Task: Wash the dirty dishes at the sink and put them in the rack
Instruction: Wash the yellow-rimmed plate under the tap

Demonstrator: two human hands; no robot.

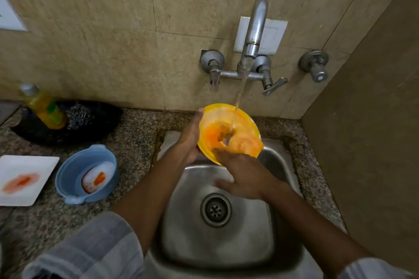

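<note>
A yellow bowl [229, 129] is tilted over the steel sink [217, 229], under water running from the wall tap [255, 29]. My left hand [191, 140] grips the bowl's left rim. My right hand [243, 178] rests at the bowl's lower rim, fingers spread and blurred; whether it grips the bowl is unclear. On the counter to the left stand a blue bowl [68, 179] with a stained white dish inside and a white square plate [25, 179] with red smears.
A black tray [99, 120] at the back left holds a yellow soap bottle [43, 106] and a steel scrubber [79, 116]. The speckled counter [136, 133] surrounds the sink. A brown wall [374, 120] closes the right side. No rack is in view.
</note>
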